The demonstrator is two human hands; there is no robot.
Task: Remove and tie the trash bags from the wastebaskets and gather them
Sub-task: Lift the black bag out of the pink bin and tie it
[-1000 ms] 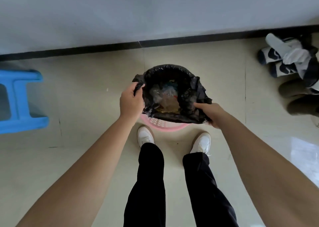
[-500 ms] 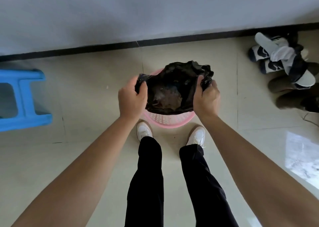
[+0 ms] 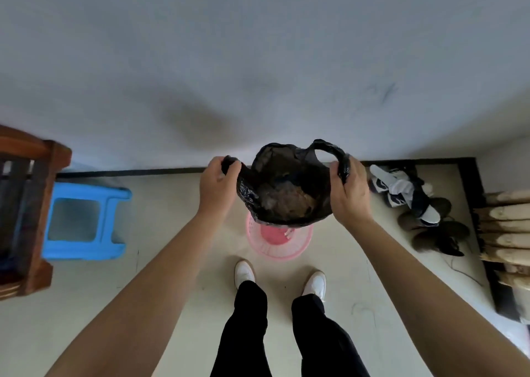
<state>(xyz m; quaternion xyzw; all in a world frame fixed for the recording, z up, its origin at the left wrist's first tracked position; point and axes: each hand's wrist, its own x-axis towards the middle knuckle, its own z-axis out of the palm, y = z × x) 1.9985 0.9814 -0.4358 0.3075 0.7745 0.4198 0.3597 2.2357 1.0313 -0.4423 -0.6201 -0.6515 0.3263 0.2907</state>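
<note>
A single head-worn wide-angle camera looks forward and steeply down from standing height. It faces the wall (image 3: 258,47), with the tiled floor (image 3: 177,204) and the person's own feet below.

Bag (image 3: 286,196) held up over basket (image 3: 279,240), hands either side.
Stool (image 3: 83,222) left of basket, shoes (image 3: 413,202) right, wall (image 3: 258,61) behind; feet in front.

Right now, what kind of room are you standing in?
Probably a room in a home, maybe near an entry or in a bedroom corner. A pile of shoes sits by the wall, a blue plastic stool stands beside wooden furniture, and a small pink wastebasket is on the tiled floor.
</note>
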